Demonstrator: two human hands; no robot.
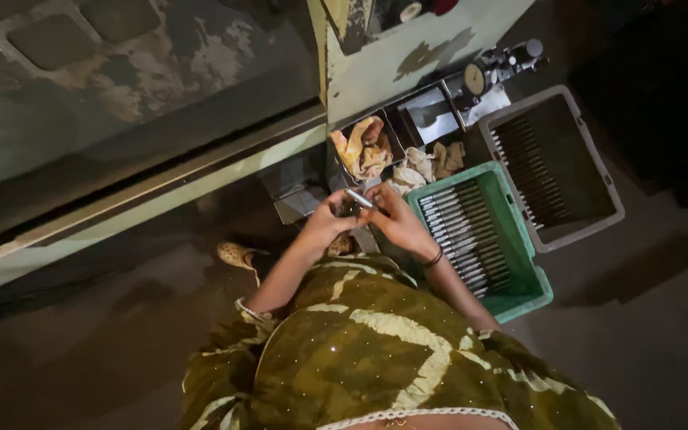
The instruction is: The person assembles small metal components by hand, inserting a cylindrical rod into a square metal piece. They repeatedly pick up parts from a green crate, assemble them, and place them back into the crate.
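Above the near-left corner of a green crate point(519, 299) of metal rods, a person's two hands meet on one short metal rod point(358, 198). Its long axis slants from upper left down to the right, bridging both grips: left hand point(330, 220) closed on one end, right hand point(396, 220) pinching the other (rags point(366, 149) lie just beyond). A grey crate point(599, 171) sits farther right.

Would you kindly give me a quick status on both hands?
Left hand and right hand together on a short metal rod. Green crate of rods at right. Nothing blocking.
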